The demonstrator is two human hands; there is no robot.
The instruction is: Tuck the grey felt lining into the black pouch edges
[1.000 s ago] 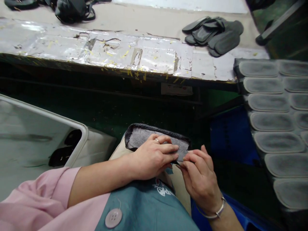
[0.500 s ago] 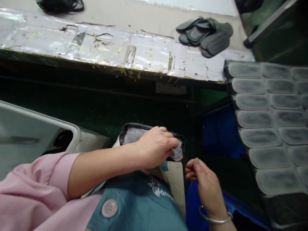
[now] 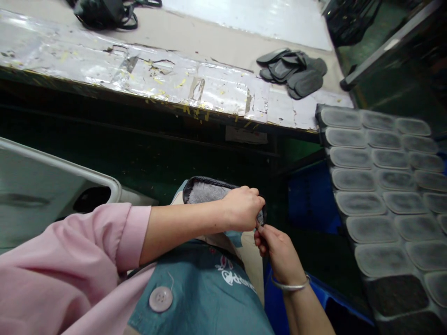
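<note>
Across my lap lies a long, rounded piece with a grey fuzzy face and a black raised rim (image 3: 204,190); its exact kind is unclear. My left hand (image 3: 244,208) is closed at the right end of this piece and covers much of it. My right hand (image 3: 277,249), with a silver bangle at the wrist, meets it there in a pinch on the piece's right edge. Anything smaller between the fingertips is too tiny to make out. Under the piece is my teal apron (image 3: 202,288).
Ahead stands a worktable (image 3: 223,88) with a worn, taped edge. On it are a pile of dark grey oval pads (image 3: 296,72) and a black bag (image 3: 101,11). A rack of grey oval pads (image 3: 352,181) slopes at right, blue bins (image 3: 312,197) beside it. A white tub (image 3: 59,186) is at left.
My right hand has moved left and up to the end of the rimmed piece, where it now meets my left hand. The left hand has shifted slightly right.
</note>
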